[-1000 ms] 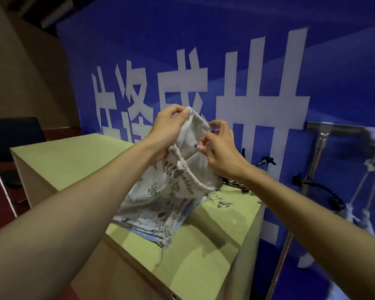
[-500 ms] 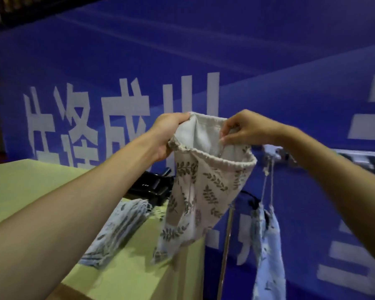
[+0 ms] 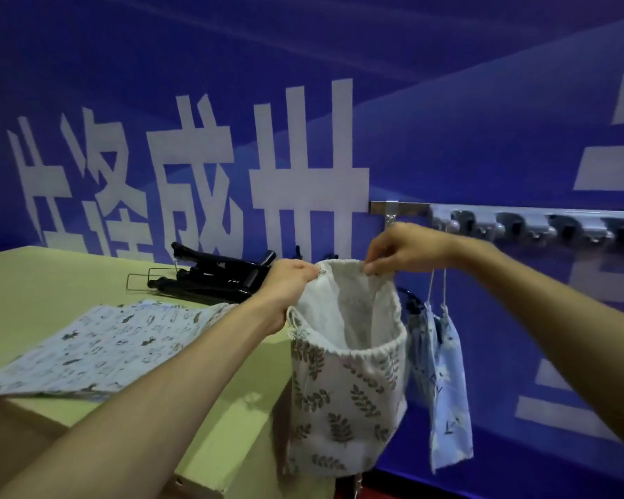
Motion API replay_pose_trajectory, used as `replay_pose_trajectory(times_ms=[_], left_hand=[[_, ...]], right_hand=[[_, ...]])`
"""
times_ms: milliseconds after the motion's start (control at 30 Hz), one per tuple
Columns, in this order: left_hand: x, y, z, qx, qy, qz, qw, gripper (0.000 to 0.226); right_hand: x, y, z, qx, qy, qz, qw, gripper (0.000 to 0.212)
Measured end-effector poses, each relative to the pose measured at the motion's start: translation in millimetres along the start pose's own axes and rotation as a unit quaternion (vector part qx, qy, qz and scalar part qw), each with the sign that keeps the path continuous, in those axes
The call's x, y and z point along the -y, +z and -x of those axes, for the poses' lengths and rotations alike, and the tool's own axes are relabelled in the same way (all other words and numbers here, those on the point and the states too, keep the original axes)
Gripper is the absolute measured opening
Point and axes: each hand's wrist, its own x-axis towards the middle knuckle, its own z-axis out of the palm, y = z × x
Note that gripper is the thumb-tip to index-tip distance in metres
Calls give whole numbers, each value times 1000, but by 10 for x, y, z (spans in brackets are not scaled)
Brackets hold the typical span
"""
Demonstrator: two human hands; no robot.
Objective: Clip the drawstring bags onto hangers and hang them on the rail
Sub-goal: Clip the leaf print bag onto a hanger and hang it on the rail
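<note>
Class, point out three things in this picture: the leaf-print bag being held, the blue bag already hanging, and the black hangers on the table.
leaf-print bag [image 3: 343,401], head view, front panel.
blue bag [image 3: 447,401], head view, middle of cloth.
black hangers [image 3: 217,277], head view, middle of the pile.

Both forearms reach forward, bare. The left hand [image 3: 289,282] pinches the near-left rim of the leaf-print bag [image 3: 343,390]; the right hand [image 3: 407,248], knuckles up, pinches its far rim, the two held slightly apart.

Matt woven cloth leaf-print bag [image 3: 343,390], shiny metal rail [image 3: 404,207], glossy black plastic hangers [image 3: 217,279], smooth matt tabletop [image 3: 51,282]
</note>
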Motion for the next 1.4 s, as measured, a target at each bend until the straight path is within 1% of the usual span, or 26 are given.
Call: replay_pose_trajectory(times_ms=[67,167,333,467,533,633,700,833,967,1133,1200,1300,1400], left_hand=[[201,-75,-32,-9,-6,-9,1000,16],[489,-293,-124,-34,2,-81,996,18],[860,-750,-331,-104,-4,-143,984,19],[1117,-1015,-518,-106,-13,-171,979,15],[1221,-1081,-575,-99,-21,-143,985,13],[1384,-1119,-650,-97,-40,-59,993,8],[1477,-1138,-672,-102,-49,-29,993,8],[1585,-1189,-705,-104,-56,2,993,9],[1612,-1207,-725,-101,-61,3,993,9],[1642,-1237,-743,-93,-60,17,994,9],[1649,-1252,-736,-88,-59,23,994,9],[1646,-1274,-732,-82,-58,29,995,8],[1652,-1303,-729,-83,-56,31,994,8]], right_hand=[[25,232,-128,-8,-2,-5,1000,16],[134,515,-406,-4,-20,3,1000,22],[240,811,-934,-23,-23,-14,999,25],[280,1088,-1350,-46,-11,-25,999,29],[276,1221,-1522,-54,-1,-38,998,28],[259,1403,-1835,-63,9,-49,997,27],[270,1512,-2035,-64,5,-59,996,28],[389,1785,-2403,-10,-27,-43,999,31],[495,2028,-2689,49,-33,15,998,36],[616,2201,-2855,65,-30,103,992,46],[657,2249,-2885,82,-18,116,990,44],[702,2236,-2879,66,-9,127,990,39],[760,2132,-2846,29,-31,177,983,37]])
